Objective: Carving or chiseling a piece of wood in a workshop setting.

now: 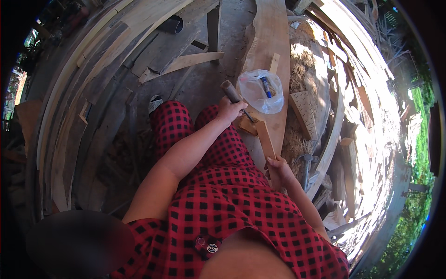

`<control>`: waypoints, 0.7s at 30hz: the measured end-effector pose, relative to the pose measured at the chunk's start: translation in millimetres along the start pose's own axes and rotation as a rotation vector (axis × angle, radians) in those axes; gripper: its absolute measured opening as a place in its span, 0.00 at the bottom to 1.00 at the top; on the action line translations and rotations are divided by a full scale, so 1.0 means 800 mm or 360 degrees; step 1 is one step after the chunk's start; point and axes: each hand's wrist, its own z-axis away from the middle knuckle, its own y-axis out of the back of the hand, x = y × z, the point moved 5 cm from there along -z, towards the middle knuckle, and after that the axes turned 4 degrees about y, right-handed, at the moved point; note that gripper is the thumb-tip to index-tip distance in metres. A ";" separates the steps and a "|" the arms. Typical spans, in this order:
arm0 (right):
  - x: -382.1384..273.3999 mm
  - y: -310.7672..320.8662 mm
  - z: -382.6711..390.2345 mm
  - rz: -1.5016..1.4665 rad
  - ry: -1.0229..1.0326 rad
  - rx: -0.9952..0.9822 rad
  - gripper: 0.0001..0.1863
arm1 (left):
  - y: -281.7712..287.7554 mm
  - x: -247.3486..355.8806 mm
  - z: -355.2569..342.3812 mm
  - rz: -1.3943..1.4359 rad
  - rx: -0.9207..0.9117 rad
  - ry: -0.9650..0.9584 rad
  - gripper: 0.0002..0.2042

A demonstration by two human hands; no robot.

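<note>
My left hand is closed around a chisel with a thick brown wooden handle. Its thin metal shaft slants down to the right, toward a small wood block on the wide plank. A light, narrow piece of wood is gripped near its lower end by my right hand. The far end of that piece lies beside the block, close to the chisel's tip. Whether the tip touches wood, I cannot tell. Just beyond sits a clear plastic bag with a blue marker in it.
Right of the plank, a hammer stands among offcuts near a wedge-shaped wood piece. Long boards are stacked at the left. A curved wood strip and a dark pipe lie beyond my knees.
</note>
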 end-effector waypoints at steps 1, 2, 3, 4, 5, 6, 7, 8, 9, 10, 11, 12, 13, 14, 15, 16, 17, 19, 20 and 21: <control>-0.006 0.001 0.004 0.0123 0.0049 0.0080 0.23 | 0.000 -0.002 -0.003 -0.0029 -0.0057 -0.0093 0.12; -0.011 -0.002 0.010 0.0119 0.0047 0.0085 0.23 | -0.003 -0.002 -0.003 -0.0030 -0.0063 -0.0089 0.12; -0.021 -0.003 0.017 0.0121 0.0102 0.0141 0.23 | -0.009 0.001 -0.001 -0.0014 -0.0124 -0.0135 0.11; -0.030 -0.004 0.023 0.0122 0.0157 0.0197 0.23 | -0.013 0.004 0.001 0.0003 -0.0185 -0.0181 0.11; -0.034 -0.002 0.026 0.0118 0.0156 0.0204 0.23 | -0.015 0.003 0.000 0.0003 -0.0192 -0.0178 0.11; -0.046 0.002 0.028 0.0129 0.0328 0.0244 0.24 | -0.015 0.003 0.000 -0.0066 -0.0187 -0.0198 0.11; -0.060 0.004 0.032 0.0141 0.0500 0.0285 0.25 | -0.017 0.004 -0.001 -0.0135 -0.0183 -0.0219 0.11; -0.085 -0.003 0.043 0.0240 0.0650 0.0350 0.27 | -0.015 0.000 -0.005 -0.0136 -0.0183 -0.0219 0.11; -0.111 -0.012 0.054 0.0283 0.0705 0.0335 0.33 | -0.013 0.000 -0.009 -0.0357 -0.0181 -0.0433 0.10; -0.137 -0.022 0.065 0.0287 0.0840 0.0331 0.35 | -0.015 0.003 -0.009 -0.0575 -0.0184 -0.0646 0.10; -0.158 -0.034 0.075 0.0287 0.0975 0.0335 0.37 | -0.018 0.002 -0.007 -0.0577 -0.0193 -0.0644 0.10; -0.173 -0.044 0.080 0.0282 0.0974 0.0346 0.37 | -0.027 0.003 -0.001 -0.0651 -0.0247 -0.0688 0.10; -0.192 -0.058 0.087 0.0302 0.1195 0.0318 0.39 | -0.035 0.004 0.006 -0.0725 -0.0299 -0.0732 0.10; -0.208 -0.068 0.093 0.0323 0.1416 0.0285 0.41 | -0.039 0.006 0.012 -0.0725 -0.0306 -0.0734 0.10; -0.215 -0.071 0.093 0.0322 0.1419 0.0291 0.41 | -0.045 0.008 0.018 -0.0782 -0.0349 -0.0733 0.13; -0.219 -0.077 0.091 0.0565 0.1390 0.0265 0.41 | -0.050 0.010 0.021 -0.0838 -0.0392 -0.0731 0.16; -0.227 -0.089 0.086 0.0809 0.1364 0.0207 0.42 | -0.050 0.013 0.020 -0.0845 -0.0366 -0.0735 0.16; -0.247 -0.103 0.085 0.1131 0.1166 0.0194 0.43 | -0.057 0.037 0.033 -0.0787 -0.0194 -0.1503 0.17; -0.252 -0.106 0.083 0.1666 0.1162 0.0254 0.43 | -0.056 0.037 0.040 -0.0807 -0.0155 -0.1579 0.17; -0.255 -0.109 0.082 0.2202 0.1133 0.0313 0.43 | -0.056 0.038 0.040 -0.0803 -0.0159 -0.1579 0.17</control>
